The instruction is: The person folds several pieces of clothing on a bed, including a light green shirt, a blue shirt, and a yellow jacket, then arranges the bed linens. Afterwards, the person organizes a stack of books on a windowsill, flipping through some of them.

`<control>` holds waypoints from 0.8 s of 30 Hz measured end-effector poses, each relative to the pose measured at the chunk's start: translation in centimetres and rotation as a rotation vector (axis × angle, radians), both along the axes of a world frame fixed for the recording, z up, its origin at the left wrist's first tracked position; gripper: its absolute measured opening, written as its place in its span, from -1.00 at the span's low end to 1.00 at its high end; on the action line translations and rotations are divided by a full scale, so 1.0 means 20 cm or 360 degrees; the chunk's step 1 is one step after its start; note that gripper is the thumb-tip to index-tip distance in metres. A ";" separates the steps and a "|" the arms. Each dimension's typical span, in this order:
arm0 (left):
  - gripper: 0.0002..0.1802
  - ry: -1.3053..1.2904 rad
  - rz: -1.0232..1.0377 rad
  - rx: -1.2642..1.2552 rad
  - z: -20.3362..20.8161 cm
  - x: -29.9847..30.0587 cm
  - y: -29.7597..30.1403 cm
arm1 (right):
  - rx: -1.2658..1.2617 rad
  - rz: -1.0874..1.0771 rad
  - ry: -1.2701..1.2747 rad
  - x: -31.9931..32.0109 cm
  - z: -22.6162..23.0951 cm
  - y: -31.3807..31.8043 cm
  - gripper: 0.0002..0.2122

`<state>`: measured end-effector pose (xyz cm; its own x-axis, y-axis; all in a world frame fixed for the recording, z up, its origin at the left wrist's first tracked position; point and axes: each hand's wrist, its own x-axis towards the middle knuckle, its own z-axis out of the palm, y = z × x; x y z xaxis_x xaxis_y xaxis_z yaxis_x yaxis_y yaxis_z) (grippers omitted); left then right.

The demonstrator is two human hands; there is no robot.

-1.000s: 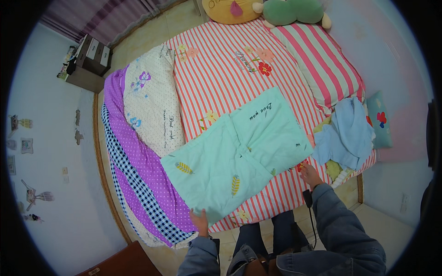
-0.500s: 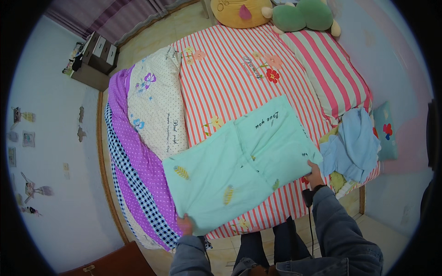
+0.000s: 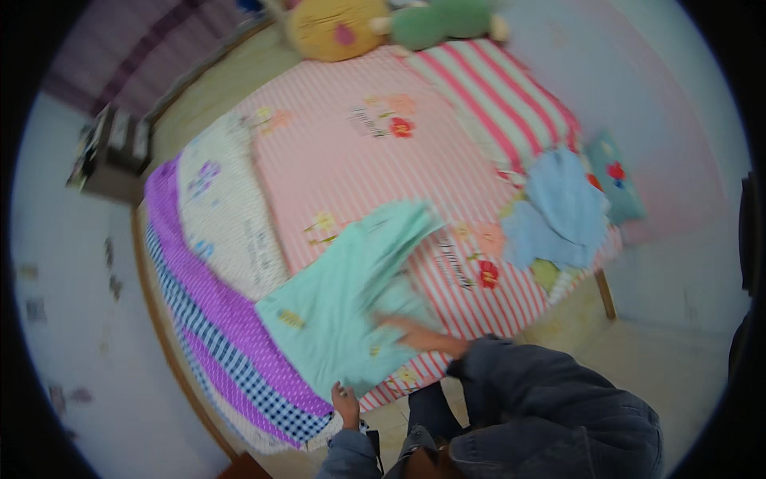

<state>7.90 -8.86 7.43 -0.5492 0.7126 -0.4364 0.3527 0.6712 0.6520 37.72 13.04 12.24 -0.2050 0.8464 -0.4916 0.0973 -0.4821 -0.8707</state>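
A mint-green cloth (image 3: 319,327) with yellow feather prints lies across the near side of the bed, its right part lifted and bunched over towards the left. At its near edge my left hand (image 3: 345,405) has its fingers curled closed on the fabric. My right hand (image 3: 419,334) reaches over the cloth's right part, smeared by motion; whether it grips the fabric cannot be made out. Under the cloth is a red-and-white striped sheet (image 3: 343,160) with flower prints.
A purple, checked and white quilt (image 3: 227,215) is heaped along the left. Light-blue clothing (image 3: 562,211) lies at the right, below a pink-striped pillow (image 3: 491,96). Yellow (image 3: 335,28) and green (image 3: 443,22) plush toys sit at the far end. A small cushion (image 3: 616,176) leans on the wall.
The cloth's right part has come up off the sheet and over to the left with my right hand, uncovering printed flowers. My left hand stays at the near edge. The view has shifted.
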 end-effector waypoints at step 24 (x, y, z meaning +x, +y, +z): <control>-0.67 -0.0767 -0.0491 -0.0500 0.28 0.71 0.36 | 0.0266 -0.1915 -0.1572 2.24 -0.18 0.19 -0.27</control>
